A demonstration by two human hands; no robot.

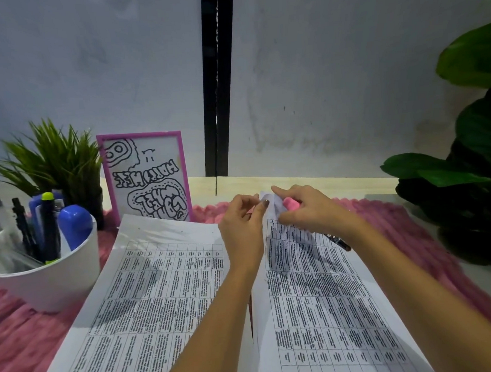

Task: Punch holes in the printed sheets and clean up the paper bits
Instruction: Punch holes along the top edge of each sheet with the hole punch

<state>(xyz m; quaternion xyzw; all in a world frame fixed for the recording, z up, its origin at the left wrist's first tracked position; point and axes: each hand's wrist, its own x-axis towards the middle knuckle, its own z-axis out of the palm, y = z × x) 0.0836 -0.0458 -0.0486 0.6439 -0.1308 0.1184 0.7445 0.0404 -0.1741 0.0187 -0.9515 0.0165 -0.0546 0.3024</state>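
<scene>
Head view: both hands meet near the bench's far edge. The left hand [244, 214] pinches the right printed sheet's [324, 304] lifted top edge; the right hand [302, 208], fingers curled, grips a pink punch [291, 202] there.

A white pen cup [49, 284] stands at the desk's left edge on a pink mat [16, 334]; behind it, a grass plant [52, 164] and a pink-framed drawing [147, 176].

Pink punch [291, 203] mostly hidden (by hands [302, 211]); sheet print illegible.
</scene>
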